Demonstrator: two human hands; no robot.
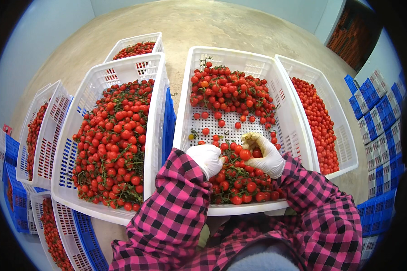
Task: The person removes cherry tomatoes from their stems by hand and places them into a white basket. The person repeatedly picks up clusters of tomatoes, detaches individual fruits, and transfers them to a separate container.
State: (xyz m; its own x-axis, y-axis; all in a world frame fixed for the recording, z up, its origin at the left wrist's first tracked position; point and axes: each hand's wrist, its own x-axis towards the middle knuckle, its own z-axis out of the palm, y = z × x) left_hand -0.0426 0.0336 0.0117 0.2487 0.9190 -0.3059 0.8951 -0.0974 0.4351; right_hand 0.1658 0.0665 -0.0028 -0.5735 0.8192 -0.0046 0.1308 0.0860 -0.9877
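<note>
Both my hands wear thin white gloves and work low over the near half of a white perforated plastic crate (pixel 231 50). My left hand (pixel 206 160) is curled with its knuckles up beside the cherry tomatoes; whether anything is pinched inside it is hidden. Curved around red cherry tomatoes (pixel 256 153) is my right hand (pixel 267 156), its thumb and fingers on either side of them. Under both hands lies a heap of cherry tomatoes on green stems (pixel 239 186). A second heap on the vine (pixel 232 88) fills the crate's far end, with loose tomatoes scattered between.
To the left stands a white crate heaped with vine tomatoes (pixel 113 145), on blue crates (pixel 168 122). A crate of loose, stemless tomatoes (pixel 313 125) adjoins on the right. More filled crates (pixel 42 135) stand farther left. Blue and white crates (pixel 381 132) are stacked along the right wall.
</note>
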